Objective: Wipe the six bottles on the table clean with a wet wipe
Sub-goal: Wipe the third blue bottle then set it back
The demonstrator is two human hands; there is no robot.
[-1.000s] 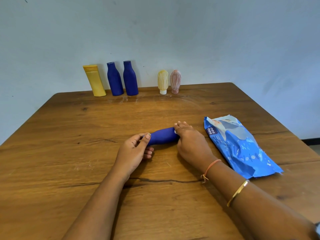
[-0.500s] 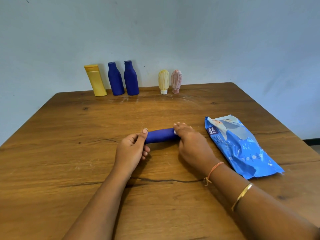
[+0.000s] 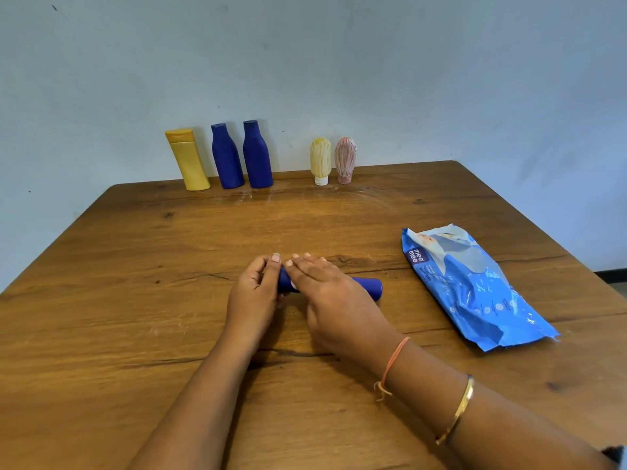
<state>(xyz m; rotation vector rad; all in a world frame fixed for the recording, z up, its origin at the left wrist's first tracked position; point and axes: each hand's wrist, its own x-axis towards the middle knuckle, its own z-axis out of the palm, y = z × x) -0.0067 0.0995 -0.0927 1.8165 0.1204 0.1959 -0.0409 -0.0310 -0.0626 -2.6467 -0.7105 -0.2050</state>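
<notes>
Evidently mid-wipe: left hand (image 3: 254, 296) grips the dark-blue plastic bottle (image 3: 368, 288), right hand (image 3: 334, 300) presses it with straight fingers; five upright bottles (image 3: 258, 154) at twelve o'clock seemingly remain.

The blue wipes pack (image 3: 471, 286) reads "mee mee" on its dark label.

The table (image 3: 135, 300) is wood with a soft sheen — grain, knots and dark cracks show, and whitish scuffs near its far edge. The blue bottles (image 3: 226, 157) (image 3: 257, 156) at that edge and the lying bottle (image 3: 368, 287) mid-table look matt; the yellow bottle (image 3: 188, 161) is smooth plastic, the small bottles (image 3: 320, 159) (image 3: 345, 157) ribbed. The pack (image 3: 475, 286) by the right edge is glossy crinkled film — the bangle (image 3: 458, 410) shiny gold metal.
</notes>
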